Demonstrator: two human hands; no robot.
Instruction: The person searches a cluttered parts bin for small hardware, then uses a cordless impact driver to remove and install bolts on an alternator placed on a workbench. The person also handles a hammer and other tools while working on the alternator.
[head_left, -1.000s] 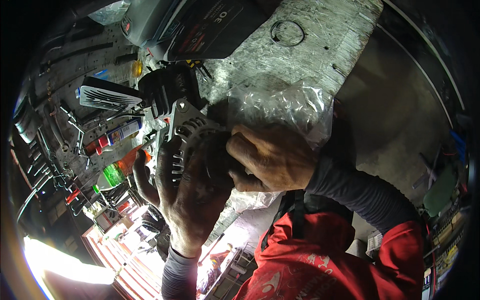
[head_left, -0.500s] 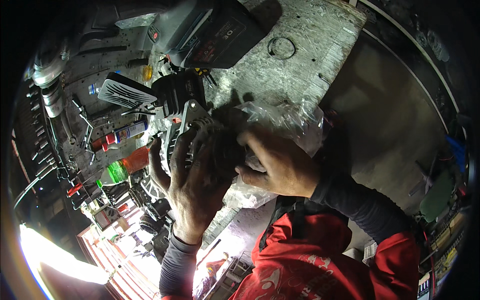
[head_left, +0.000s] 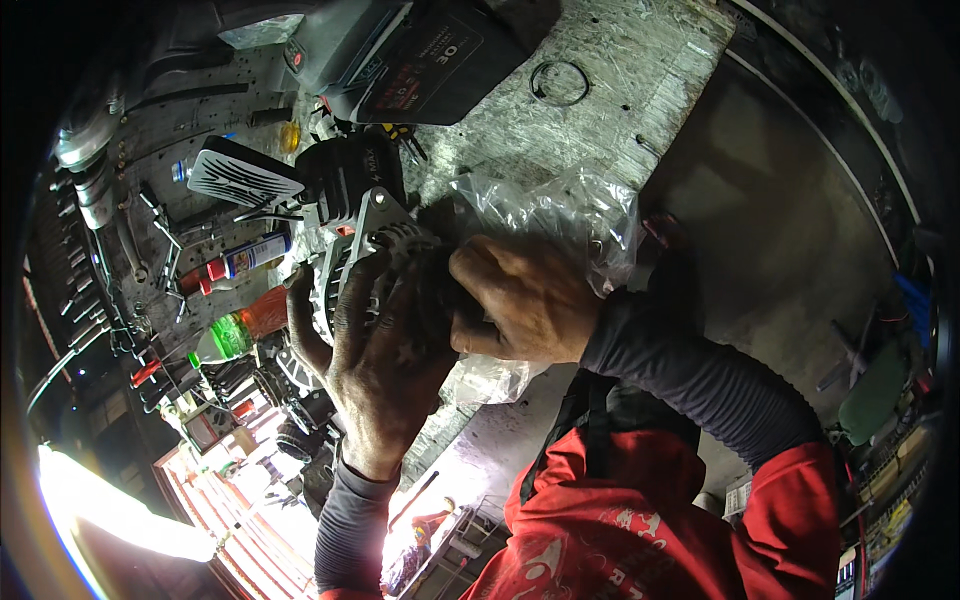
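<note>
Workbench (head_left: pixel 600 90): scratched grey top, bare toward its far right edge; tools crowd the left.
Plastic bag (head_left: pixel 560 215): clear, crumpled, lying under and behind both hands.
Alternator (head_left: pixel 375 245): silver, ribbed, mid-bench on the bag; which way its long axis runs cannot be told, being mostly covered.
Left hand (head_left: pixel 385 350): fingers wrapped around the alternator's body.
Right hand (head_left: pixel 525 300): clasped on the alternator's right side, touching the left hand.
Spray can (head_left: pixel 240 262): just left, apart.

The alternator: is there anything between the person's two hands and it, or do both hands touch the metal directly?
Nothing visible separates them. The left hand wraps the ribbed alternator directly, and the right hand presses on its near end. The clear plastic bag lies behind and under the right hand, not between.
</note>
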